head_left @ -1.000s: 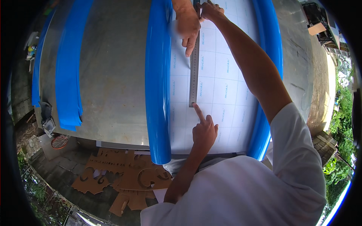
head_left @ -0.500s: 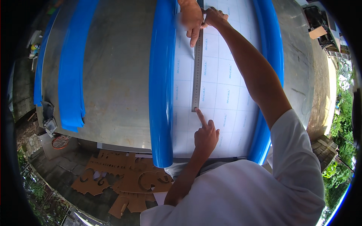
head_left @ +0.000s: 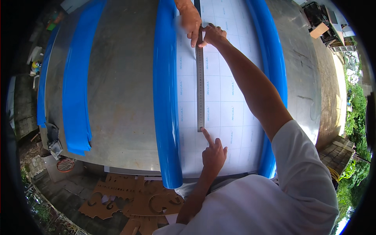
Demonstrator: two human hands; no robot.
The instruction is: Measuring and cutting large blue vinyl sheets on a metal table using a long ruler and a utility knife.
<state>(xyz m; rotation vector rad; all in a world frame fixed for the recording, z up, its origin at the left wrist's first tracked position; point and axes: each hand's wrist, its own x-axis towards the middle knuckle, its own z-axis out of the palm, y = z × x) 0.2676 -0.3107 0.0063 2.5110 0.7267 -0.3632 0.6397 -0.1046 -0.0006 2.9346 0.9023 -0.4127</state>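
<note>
Lengthwise, our steel ruler (head_left: 201,88) lies flat on the white gridded backing sheet (head_left: 231,113), between two glossy blue vinyl rolls, the left one (head_left: 168,98) nearer to it than the right one (head_left: 270,51). Our left hand (head_left: 214,156) touches the ruler's near end with its index fingertip, the thumb spread aside and the other fingers curled. Farther up, our right hand (head_left: 214,36) bears on it, thumb spread from the fingers; we cannot tell how all of those fingers sit. Another person's hand (head_left: 190,20) reaches down along the left edge, covering part of the ruler, with a thin pointed tool (head_left: 195,54) below its finger, too blurred to identify. Our right forearm (head_left: 252,80) hides some of the sheet. Blue strips (head_left: 80,86) lie farther left on the metal tabletop (head_left: 121,86); below the table's edge are brown cut-out boards (head_left: 141,201).
</note>
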